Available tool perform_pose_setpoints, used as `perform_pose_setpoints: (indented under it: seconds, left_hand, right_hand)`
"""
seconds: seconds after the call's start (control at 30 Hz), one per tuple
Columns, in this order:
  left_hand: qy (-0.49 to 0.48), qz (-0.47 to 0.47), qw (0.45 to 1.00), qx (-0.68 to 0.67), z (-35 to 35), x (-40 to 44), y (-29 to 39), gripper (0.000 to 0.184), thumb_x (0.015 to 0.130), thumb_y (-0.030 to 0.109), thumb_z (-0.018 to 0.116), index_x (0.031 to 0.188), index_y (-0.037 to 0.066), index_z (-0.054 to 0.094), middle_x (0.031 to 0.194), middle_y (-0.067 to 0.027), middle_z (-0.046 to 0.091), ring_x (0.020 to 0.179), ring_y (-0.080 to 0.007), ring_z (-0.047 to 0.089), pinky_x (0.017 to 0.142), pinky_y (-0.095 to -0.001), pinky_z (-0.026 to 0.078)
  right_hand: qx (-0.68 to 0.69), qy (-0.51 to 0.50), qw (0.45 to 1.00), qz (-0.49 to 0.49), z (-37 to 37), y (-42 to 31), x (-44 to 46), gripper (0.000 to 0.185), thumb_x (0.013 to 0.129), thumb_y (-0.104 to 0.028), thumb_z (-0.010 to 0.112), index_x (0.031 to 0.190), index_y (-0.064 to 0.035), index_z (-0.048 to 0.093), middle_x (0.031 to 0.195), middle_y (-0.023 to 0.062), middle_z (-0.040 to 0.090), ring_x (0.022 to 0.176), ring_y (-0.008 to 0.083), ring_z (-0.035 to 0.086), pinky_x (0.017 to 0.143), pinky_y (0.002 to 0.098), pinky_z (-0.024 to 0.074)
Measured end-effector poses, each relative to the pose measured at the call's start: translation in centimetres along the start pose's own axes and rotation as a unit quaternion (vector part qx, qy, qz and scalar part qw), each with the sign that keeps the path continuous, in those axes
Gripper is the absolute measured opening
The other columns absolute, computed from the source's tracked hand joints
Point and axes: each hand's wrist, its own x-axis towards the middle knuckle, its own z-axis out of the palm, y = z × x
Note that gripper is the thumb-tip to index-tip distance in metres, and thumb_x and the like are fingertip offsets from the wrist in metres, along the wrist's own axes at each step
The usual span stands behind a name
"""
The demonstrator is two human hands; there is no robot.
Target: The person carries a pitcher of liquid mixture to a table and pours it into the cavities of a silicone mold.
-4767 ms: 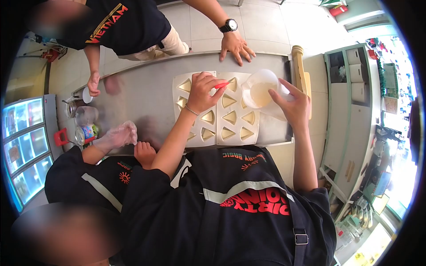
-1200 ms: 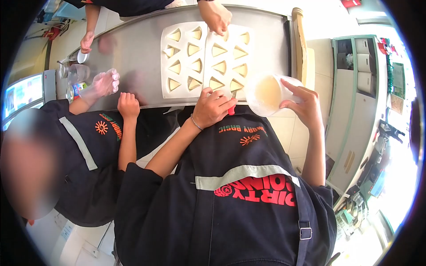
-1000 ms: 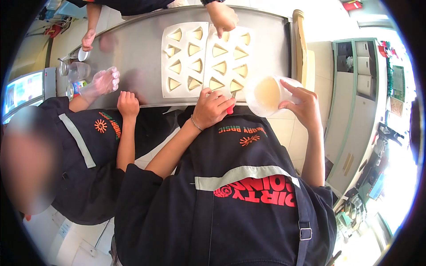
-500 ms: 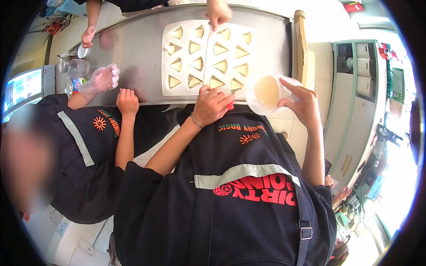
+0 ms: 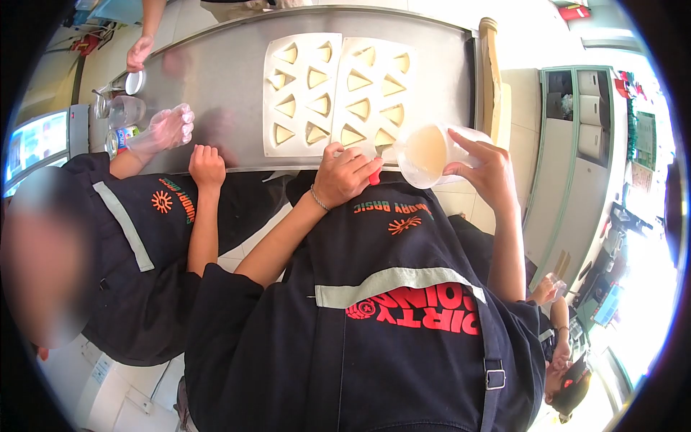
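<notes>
My right hand (image 5: 484,164) grips a translucent plastic cup (image 5: 461,138) that is tilted left, with pale, creamy liquid (image 5: 426,150) inside. My left hand (image 5: 344,175) is closed around a red-handled tool (image 5: 375,176); its pale end shows near the cup's rim, though its exact shape is unclear. Just beyond my fingers, two white molds lie side by side, a left mold (image 5: 296,88) and a right mold (image 5: 348,102). Their wedge-shaped cavities hold cream-coloured filling, and the cup's mouth is close to the right mold's near corner.
A metal table (image 5: 237,79) bears the molds, with a wooden edge (image 5: 489,79) at its right. On the left are a co-worker's gloved hand (image 5: 170,128) and bare fist (image 5: 207,167). Clear containers (image 5: 128,111) and a white lid (image 5: 134,81) are at the far left, near another person's hand (image 5: 139,54).
The hand of the person opposite has withdrawn from above the molds. That person's other hand has lowered toward the white lid. My tool's pale end has shifted right, beside the cup.
</notes>
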Motion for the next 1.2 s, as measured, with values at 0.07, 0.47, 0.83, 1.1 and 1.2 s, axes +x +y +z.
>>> perform_pose_setpoints:
  seconds: [0.07,0.47,0.83,1.1,1.2]
  left_hand:
    - [0.007,0.001,1.0,0.007,-0.11,0.26,0.02,0.036,0.083,0.022,0.083,0.119,0.021,0.079,0.093,0.0102,0.068,0.099,-0.0118,0.063,0.097,-0.0405,0.039]
    - [0.012,0.006,1.0,0.011,-0.14,0.37,-0.14,0.031,0.086,0.024,0.083,0.117,0.023,0.077,0.089,0.0101,0.065,0.097,-0.0092,0.063,0.098,-0.0405,0.038]
    - [0.015,0.006,1.0,0.014,-0.16,0.31,-0.09,0.031,0.085,0.022,0.081,0.116,0.023,0.079,0.091,0.0109,0.066,0.097,-0.0095,0.063,0.099,-0.0396,0.039]
    - [0.016,0.008,1.0,0.017,-0.09,0.18,-0.05,0.032,0.085,0.021,0.081,0.117,0.023,0.079,0.091,0.0112,0.066,0.098,-0.0095,0.063,0.099,-0.0397,0.039]
    - [0.013,0.008,1.0,0.013,-0.17,0.17,-0.02,0.032,0.085,0.021,0.081,0.117,0.022,0.079,0.09,0.011,0.065,0.097,-0.0094,0.063,0.099,-0.0398,0.039]
  right_hand:
    - [0.004,0.001,1.0,-0.004,0.06,-0.14,0.1,0.073,0.071,-0.04,0.097,0.134,-0.0099,0.079,0.095,0.0193,0.078,0.079,0.0294,0.069,0.079,0.04,0.0561]
    - [-0.01,-0.021,1.0,0.01,-0.16,-0.72,0.45,0.072,0.072,-0.041,0.096,0.133,-0.0082,0.079,0.108,0.0217,0.081,0.088,0.0321,0.075,0.086,0.0391,0.0584]
    - [-0.024,-0.042,0.998,0.033,-0.61,-0.69,0.56,0.073,0.07,-0.042,0.097,0.133,-0.0085,0.079,0.105,0.0211,0.081,0.083,0.0315,0.073,0.083,0.0401,0.0578]
    - [-0.015,-0.028,0.999,0.014,-0.4,-0.43,0.4,0.073,0.07,-0.043,0.097,0.133,-0.009,0.079,0.103,0.0212,0.08,0.079,0.0305,0.07,0.08,0.0391,0.0575]
    - [-0.015,-0.027,0.999,0.012,-0.44,-0.49,0.43,0.073,0.07,-0.043,0.097,0.133,-0.0088,0.079,0.102,0.0212,0.08,0.078,0.0303,0.07,0.08,0.0389,0.0574]
